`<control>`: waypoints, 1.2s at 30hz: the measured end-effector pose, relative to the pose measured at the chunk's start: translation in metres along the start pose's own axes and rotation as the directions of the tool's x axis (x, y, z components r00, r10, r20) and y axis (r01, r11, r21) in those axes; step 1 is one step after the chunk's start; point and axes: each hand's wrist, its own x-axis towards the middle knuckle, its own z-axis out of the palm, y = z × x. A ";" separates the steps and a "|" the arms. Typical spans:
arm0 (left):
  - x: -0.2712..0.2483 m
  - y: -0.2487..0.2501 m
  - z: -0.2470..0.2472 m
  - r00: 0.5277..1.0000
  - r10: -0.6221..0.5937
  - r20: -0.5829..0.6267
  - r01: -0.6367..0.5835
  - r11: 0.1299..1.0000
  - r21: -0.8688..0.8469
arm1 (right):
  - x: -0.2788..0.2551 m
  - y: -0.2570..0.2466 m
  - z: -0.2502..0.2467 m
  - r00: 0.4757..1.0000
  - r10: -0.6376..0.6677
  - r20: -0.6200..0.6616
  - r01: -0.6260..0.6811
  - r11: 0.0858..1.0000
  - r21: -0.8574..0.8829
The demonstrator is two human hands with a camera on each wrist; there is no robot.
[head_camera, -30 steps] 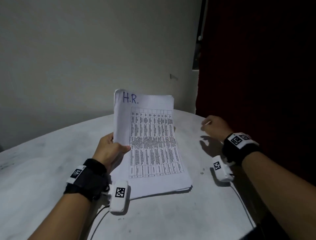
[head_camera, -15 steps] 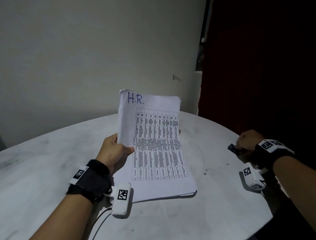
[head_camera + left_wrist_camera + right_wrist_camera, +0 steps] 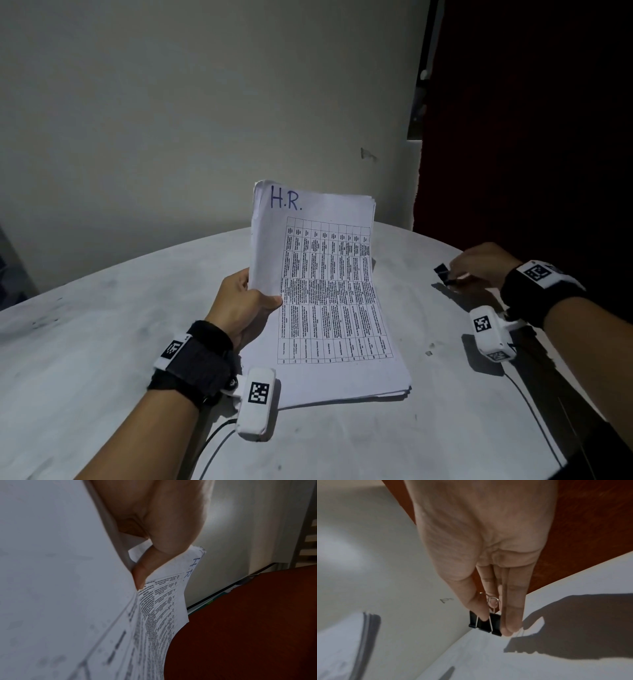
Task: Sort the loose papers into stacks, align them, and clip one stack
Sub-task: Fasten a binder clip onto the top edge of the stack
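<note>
A thick paper stack (image 3: 329,301) headed "H.R." with a printed table lies on the round white table (image 3: 102,335). Its far end is lifted and its near end rests on the table. My left hand (image 3: 243,305) grips the stack's left edge, thumb on the top sheet; the left wrist view shows that thumb on the paper stack (image 3: 159,601). At the table's right edge my right hand (image 3: 479,263) pinches a black binder clip (image 3: 443,273) just above the surface. In the right wrist view the binder clip (image 3: 485,624) sits between thumb and fingers, its wire handles up.
A pale wall (image 3: 205,102) stands behind the table. A dark red curtain (image 3: 531,120) hangs at the right, close to the table's edge. Small dark specks (image 3: 428,351) lie on the table right of the stack. Cables (image 3: 212,442) run from the wrist cameras.
My right hand moved from beside the stack out to the table's right edge and took hold of the binder clip. The left hand kept its grip on the stack.
</note>
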 end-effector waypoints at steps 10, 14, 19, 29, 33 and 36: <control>0.002 -0.002 -0.003 1.000 0.017 -0.024 -0.017 1.000 0.020 | -0.024 -0.084 0.026 0.943 -0.333 -0.019 0.334 0.942 0.021; 0.007 -0.005 -0.006 0.998 0.030 -0.048 -0.028 0.999 0.036 | -0.038 -0.118 0.025 0.804 -0.558 -0.203 0.546 0.829 -0.119; 0.005 -0.003 -0.003 0.994 0.101 -0.032 -0.100 0.995 0.031 | -0.071 -0.152 0.028 0.536 -0.827 -0.170 0.775 0.562 -0.289; 0.004 0.000 0.000 0.987 0.159 -0.024 -0.159 0.987 -0.034 | -0.100 -0.170 0.030 0.132 -0.991 -0.017 0.857 0.123 -0.500; 0.007 -0.003 -0.004 0.988 0.151 -0.043 -0.152 0.988 -0.017 | -0.105 -0.167 0.030 0.157 -0.985 0.075 0.833 0.091 -0.546; 0.007 -0.001 -0.002 0.987 0.156 -0.043 -0.158 0.986 -0.052 | -0.105 -0.163 0.032 0.184 -0.976 0.116 0.813 0.085 -0.575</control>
